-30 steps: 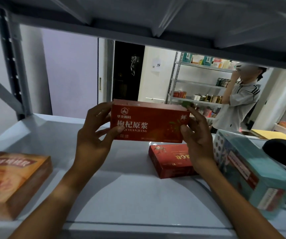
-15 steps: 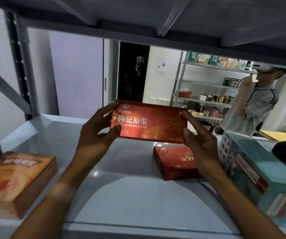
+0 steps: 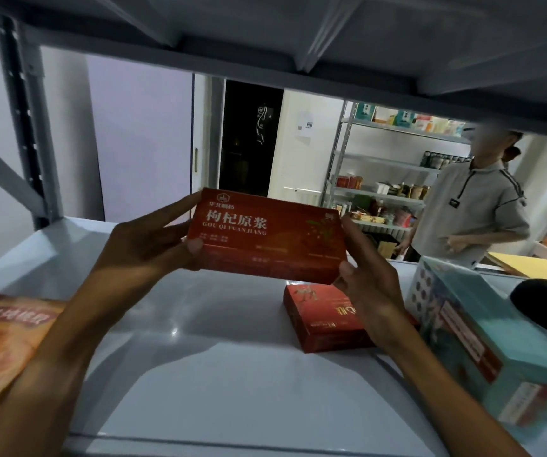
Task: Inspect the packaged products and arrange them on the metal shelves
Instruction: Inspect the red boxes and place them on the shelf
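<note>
On the far left of the grey metal shelf [image 3: 232, 384] an orange box [image 3: 1, 338] already lies flat. The left hand [image 3: 146, 242] pinches the left end of a red goji juice box [image 3: 265, 239], thumb on the printed front and fingers behind. The box is held up above the shelf with its label facing the person, so I'd say it is being checked and not yet placed. The right hand [image 3: 364, 278] grips the other end the same way. Just below sits a smaller red box [image 3: 321, 318], then a teal carton [image 3: 483, 338] at the right. Three packages look settled; this one needs a spot, and bare shelf shows in the middle.
</note>
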